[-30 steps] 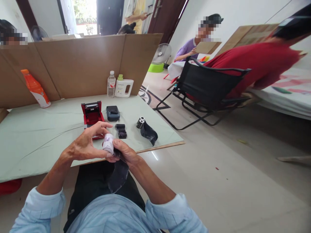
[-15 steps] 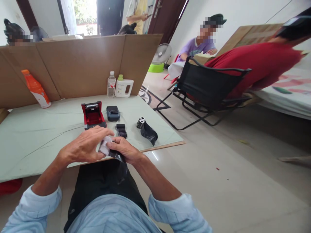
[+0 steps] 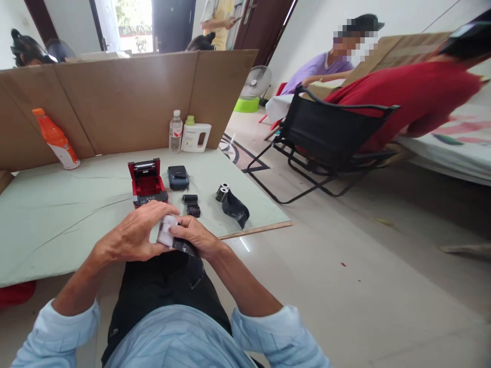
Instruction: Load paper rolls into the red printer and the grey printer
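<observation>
My left hand (image 3: pixel 140 232) curves around the left side of a small white paper roll (image 3: pixel 166 231), its thumb below and fingers above. My right hand (image 3: pixel 197 236) grips the roll's right side, thumb on top. A strip of dark, shiny film (image 3: pixel 195 271) hangs from it over my lap. Just beyond my left hand sits a red and black mini printer (image 3: pixel 146 183) with its lid raised. A dark blue-grey pouch-like case (image 3: pixel 178 177) lies beside it. Nearer are a black roll (image 3: pixel 191 204) and small rolls (image 3: pixel 222 192) with a loose dark film strip (image 3: pixel 236 209).
A cardboard screen (image 3: pixel 134 102) stands along the table's back. Before it are an orange bottle (image 3: pixel 56 138), a clear water bottle (image 3: pixel 175 132) and a white jug (image 3: pixel 196 137). Right of the table (image 3: pixel 95 199) stands a black folding chair (image 3: pixel 326 122); people sit beyond it.
Both hands stay on the paper roll, with only a slight shift. The hanging film has swung a little. The person in purple has leaned to the right.
</observation>
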Tool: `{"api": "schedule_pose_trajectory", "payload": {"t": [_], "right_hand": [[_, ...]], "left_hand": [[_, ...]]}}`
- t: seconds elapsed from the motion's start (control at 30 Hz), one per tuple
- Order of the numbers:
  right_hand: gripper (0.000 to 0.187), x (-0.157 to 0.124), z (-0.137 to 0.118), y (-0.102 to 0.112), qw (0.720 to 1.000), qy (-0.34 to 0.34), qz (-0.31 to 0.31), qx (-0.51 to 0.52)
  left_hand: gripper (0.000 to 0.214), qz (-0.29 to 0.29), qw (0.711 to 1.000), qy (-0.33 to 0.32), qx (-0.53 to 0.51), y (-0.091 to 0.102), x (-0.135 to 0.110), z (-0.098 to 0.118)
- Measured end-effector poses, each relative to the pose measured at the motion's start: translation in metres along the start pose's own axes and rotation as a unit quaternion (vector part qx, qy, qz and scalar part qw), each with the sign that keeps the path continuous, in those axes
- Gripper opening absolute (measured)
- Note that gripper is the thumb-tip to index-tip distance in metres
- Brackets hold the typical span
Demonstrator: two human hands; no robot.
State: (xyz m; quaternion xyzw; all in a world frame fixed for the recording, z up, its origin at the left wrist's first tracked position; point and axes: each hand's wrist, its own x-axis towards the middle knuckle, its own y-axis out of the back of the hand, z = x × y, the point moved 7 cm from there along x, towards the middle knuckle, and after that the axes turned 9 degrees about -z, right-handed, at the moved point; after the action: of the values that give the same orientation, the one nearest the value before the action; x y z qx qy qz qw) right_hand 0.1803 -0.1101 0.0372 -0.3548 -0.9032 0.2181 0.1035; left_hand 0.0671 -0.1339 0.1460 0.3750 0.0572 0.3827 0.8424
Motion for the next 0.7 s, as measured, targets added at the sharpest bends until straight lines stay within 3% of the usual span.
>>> {"api": "schedule_pose_trajectory", "payload": {"t": [0.1, 0.2, 0.27, 0.37, 0.47, 0.57, 0.63, 0.7], "right_hand": [[0.064, 0.002, 0.004, -0.010, 0.997, 0.047, -0.013, 0.055], [0.063, 0.002, 0.003, -0.016, 0.992, 0.079, -0.005, 0.100], [0.062, 0.002, 0.001, -0.016, 0.992, 0.075, -0.005, 0.099], [0.060, 0.000, 0.000, -0.009, 0.998, 0.037, -0.001, 0.056], [0.058, 0.000, 0.005, -0.004, 0.999, 0.015, 0.001, 0.039], [0.061, 0.003, 0.010, -0.011, 0.995, 0.050, -0.019, 0.088], [0.060, 0.004, 0.011, -0.018, 0.988, 0.080, -0.027, 0.130], [0.059, 0.004, 0.011, -0.024, 0.982, 0.095, -0.031, 0.163]], "left_hand": [[0.060, 0.091, 0.984, -0.024, -0.149, -0.011, -0.003, -0.013], [0.070, 0.162, 0.934, -0.045, -0.316, -0.027, -0.005, -0.035], [0.071, 0.154, 0.935, -0.040, -0.317, -0.027, -0.005, -0.036], [0.063, 0.084, 0.984, -0.007, -0.156, -0.010, -0.003, -0.018], [0.055, 0.035, 0.998, 0.013, -0.058, 0.000, -0.002, -0.006], [0.060, 0.093, 0.980, 0.011, -0.174, -0.008, -0.003, -0.015], [0.065, 0.139, 0.946, 0.013, -0.293, -0.021, -0.004, -0.028], [0.071, 0.150, 0.917, 0.016, -0.370, -0.035, -0.005, -0.036]]}}
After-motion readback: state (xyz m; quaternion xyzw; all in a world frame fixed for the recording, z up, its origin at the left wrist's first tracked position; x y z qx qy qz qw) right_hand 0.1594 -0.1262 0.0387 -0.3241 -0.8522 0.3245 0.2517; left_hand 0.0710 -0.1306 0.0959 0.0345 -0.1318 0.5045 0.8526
